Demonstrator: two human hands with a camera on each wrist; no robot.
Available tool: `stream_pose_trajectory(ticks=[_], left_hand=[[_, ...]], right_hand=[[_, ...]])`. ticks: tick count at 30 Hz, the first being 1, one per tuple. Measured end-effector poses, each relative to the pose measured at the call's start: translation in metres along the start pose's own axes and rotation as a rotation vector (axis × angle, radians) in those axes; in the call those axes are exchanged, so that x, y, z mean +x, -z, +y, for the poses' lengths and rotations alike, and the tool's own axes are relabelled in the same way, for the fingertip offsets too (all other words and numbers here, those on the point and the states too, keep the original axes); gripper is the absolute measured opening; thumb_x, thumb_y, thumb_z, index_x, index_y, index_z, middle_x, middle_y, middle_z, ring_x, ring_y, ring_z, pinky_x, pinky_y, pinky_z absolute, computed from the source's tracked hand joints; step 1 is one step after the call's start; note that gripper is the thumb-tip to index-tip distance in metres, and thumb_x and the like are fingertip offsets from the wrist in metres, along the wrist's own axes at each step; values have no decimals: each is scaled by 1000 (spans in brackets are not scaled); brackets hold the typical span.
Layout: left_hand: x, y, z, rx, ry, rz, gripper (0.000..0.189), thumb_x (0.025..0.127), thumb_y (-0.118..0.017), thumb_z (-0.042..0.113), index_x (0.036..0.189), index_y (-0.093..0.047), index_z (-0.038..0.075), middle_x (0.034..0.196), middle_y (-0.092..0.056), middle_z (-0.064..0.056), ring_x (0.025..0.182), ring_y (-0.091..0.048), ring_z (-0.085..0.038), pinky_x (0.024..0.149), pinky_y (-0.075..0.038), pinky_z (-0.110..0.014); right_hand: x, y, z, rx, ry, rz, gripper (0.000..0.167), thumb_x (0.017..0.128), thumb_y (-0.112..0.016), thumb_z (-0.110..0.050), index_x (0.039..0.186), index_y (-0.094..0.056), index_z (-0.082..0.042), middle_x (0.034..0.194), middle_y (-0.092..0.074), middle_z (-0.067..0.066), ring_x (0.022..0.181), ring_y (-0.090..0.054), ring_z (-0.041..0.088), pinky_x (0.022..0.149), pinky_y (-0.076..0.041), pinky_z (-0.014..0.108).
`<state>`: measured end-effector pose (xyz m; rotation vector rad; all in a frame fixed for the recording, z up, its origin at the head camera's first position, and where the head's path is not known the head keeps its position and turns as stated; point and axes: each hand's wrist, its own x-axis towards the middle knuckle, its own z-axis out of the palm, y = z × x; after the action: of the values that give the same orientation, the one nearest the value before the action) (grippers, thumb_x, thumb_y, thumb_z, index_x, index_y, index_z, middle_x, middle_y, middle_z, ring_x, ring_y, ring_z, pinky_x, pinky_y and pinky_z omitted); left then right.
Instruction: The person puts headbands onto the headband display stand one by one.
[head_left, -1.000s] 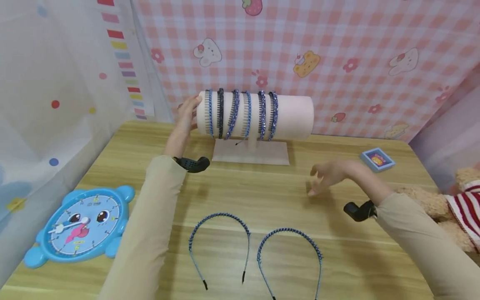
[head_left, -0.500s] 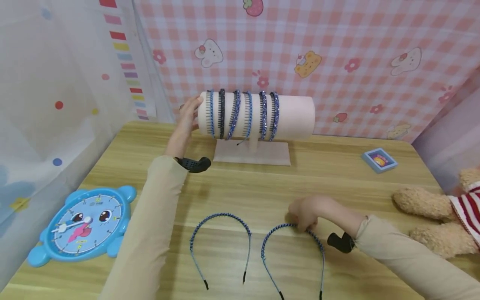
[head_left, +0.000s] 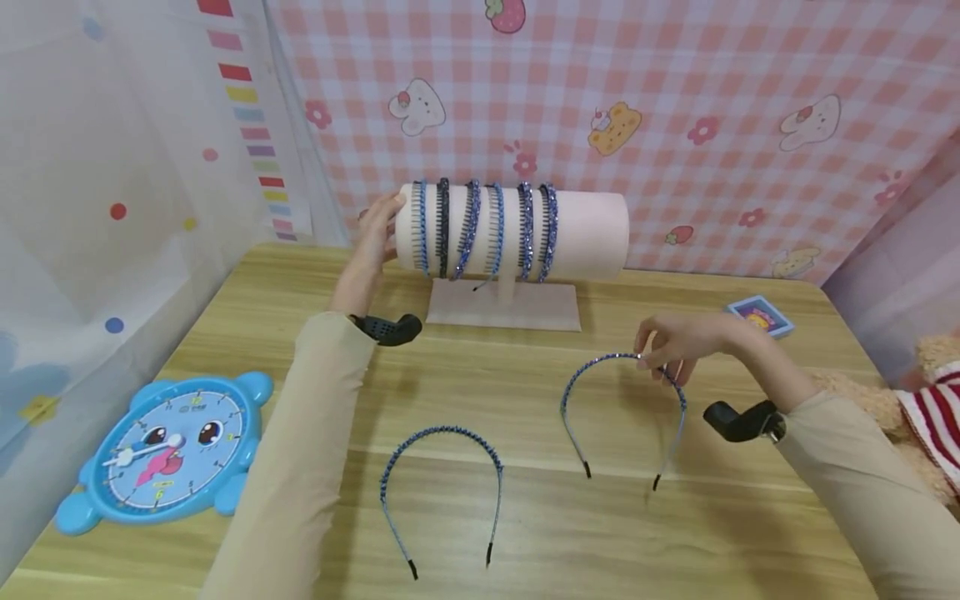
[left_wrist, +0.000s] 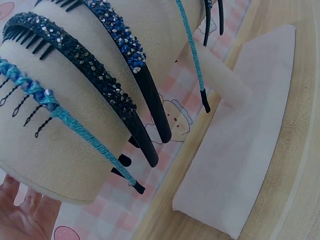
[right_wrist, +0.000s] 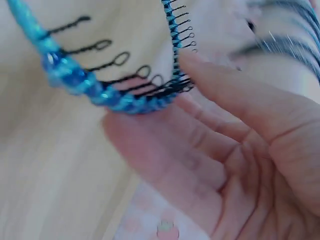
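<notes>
My left hand (head_left: 375, 229) rests against the left end of a pale cylindrical headband stand (head_left: 588, 233), its fingers nearly straight there in the left wrist view. Several blue and black headbands hang side by side on the left part of the cylinder; its right part is bare. A braided blue headband (head_left: 576, 379) is pinched at the top of its arch by my right hand (head_left: 675, 340), its black tips pointing down. Small wire loops line its inside in the right wrist view. Another blue headband (head_left: 448, 430) lies on the table, nearer the front.
A blue animal-shaped clock (head_left: 168, 446) lies at the left of the wooden table (head_left: 450, 371). At the right are a small blue square box (head_left: 772, 318) and a teddy bear (head_left: 933, 417) in a striped top. Checked cloth (head_left: 562, 100) hangs behind the stand.
My right hand reached down to the right-hand headband on the table, took hold of its top, and carried it back and to the right. My left hand stayed at the stand.
</notes>
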<state>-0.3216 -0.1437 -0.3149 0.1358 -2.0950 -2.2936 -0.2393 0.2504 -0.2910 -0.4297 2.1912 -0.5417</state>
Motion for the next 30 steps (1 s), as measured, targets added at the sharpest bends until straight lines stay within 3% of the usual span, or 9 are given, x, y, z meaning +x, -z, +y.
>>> stream_pose_trajectory(ticks=[4, 9, 14, 18, 24, 27, 30], left_hand=[[0, 0, -1, 6, 0, 6, 51, 89, -48, 45, 135, -42, 25, 141, -41, 1, 126, -42, -19, 98, -38, -37], [0, 1, -1, 10, -6, 5, 52, 89, -47, 44, 136, -41, 24, 141, -40, 1, 127, -41, -19, 99, -38, -38], [0, 2, -1, 8, -4, 1, 52, 89, -48, 45, 136, -41, 25, 141, -40, 1, 127, -41, -19, 99, -38, -38], [0, 2, -2, 6, -7, -5, 52, 89, -48, 45, 136, -41, 24, 141, -40, 1, 127, -41, -20, 100, -38, -38], [1, 2, -2, 12, -13, -15, 52, 89, -47, 45, 137, -40, 24, 142, -40, 1, 127, -40, -20, 101, -37, -39], [1, 1, -2, 13, -16, -9, 52, 89, -47, 44, 136, -41, 24, 141, -40, 1, 127, -40, -20, 100, -37, -39], [2, 1, -2, 19, -19, -7, 52, 89, -47, 44, 136, -41, 24, 141, -40, 1, 126, -40, -20, 100, -37, -39]], right_hand=[[-10, 22, 6, 86, 2, 117, 45, 92, -54, -26, 120, -44, 8, 84, -65, 6, 80, -66, 22, 71, -56, 34], [-15, 35, 3, 130, -21, 383, 45, 92, -54, -27, 113, -51, 12, 86, -66, 8, 73, -65, 15, 70, -56, 35], [-9, 41, -9, 226, -19, 635, 53, 91, -55, -27, 120, -42, 15, 93, -58, 12, 66, -64, 7, 67, -57, 33], [-3, 45, -22, 322, 40, 752, 49, 91, -54, -22, 122, -41, 13, 80, -57, -1, 63, -63, 3, 66, -56, 27], [5, 47, -45, 493, 114, 874, 51, 90, -55, -24, 126, -41, 9, 78, -56, -7, 61, -62, -1, 62, -55, 22], [11, 46, -54, 442, 140, 940, 48, 89, -57, -22, 125, -46, 7, 82, -58, -2, 60, -61, -2, 60, -55, 22], [17, 43, -60, 272, 120, 1009, 47, 87, -60, -24, 125, -49, 3, 91, -60, 11, 70, -63, 9, 62, -56, 27]])
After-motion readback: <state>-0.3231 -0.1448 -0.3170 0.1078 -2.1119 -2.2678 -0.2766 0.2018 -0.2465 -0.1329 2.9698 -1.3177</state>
